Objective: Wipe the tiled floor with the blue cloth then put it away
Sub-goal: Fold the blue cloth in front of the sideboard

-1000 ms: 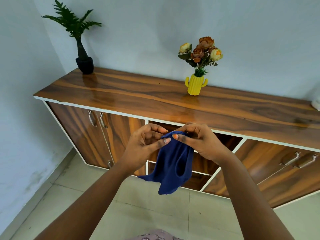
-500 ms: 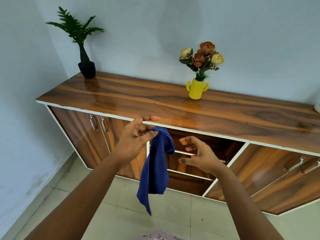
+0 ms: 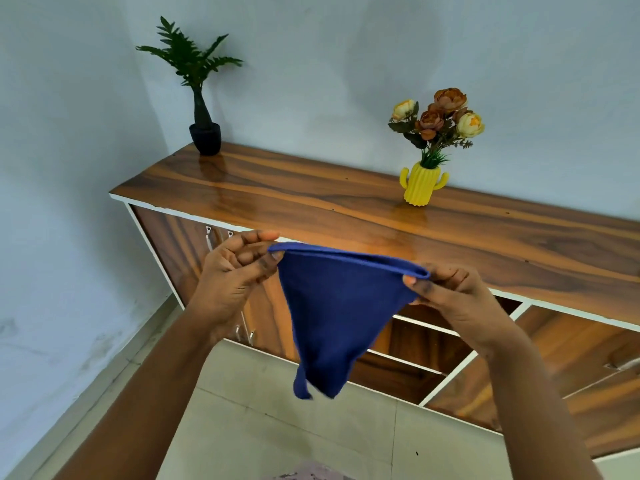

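Observation:
The blue cloth (image 3: 332, 317) hangs in the air in front of the wooden sideboard, stretched along its top edge and tapering down to a point. My left hand (image 3: 232, 282) pinches the cloth's left corner. My right hand (image 3: 450, 299) pinches its right corner. Both hands are held apart at about the height of the sideboard's front edge. The pale tiled floor (image 3: 277, 434) lies below the cloth.
A long wooden sideboard (image 3: 346, 209) stands against the wall, with closed doors at left, open shelves (image 3: 415, 344) behind the cloth and drawers at right. A black potted plant (image 3: 205, 133) and a yellow cactus vase of flowers (image 3: 423, 183) stand on top. A wall closes the left side.
One second ago both hands held the bunched cloth together. Then the right hand let go and the cloth dangled from the left. Now the right hand grips it again and the cloth is spread out.

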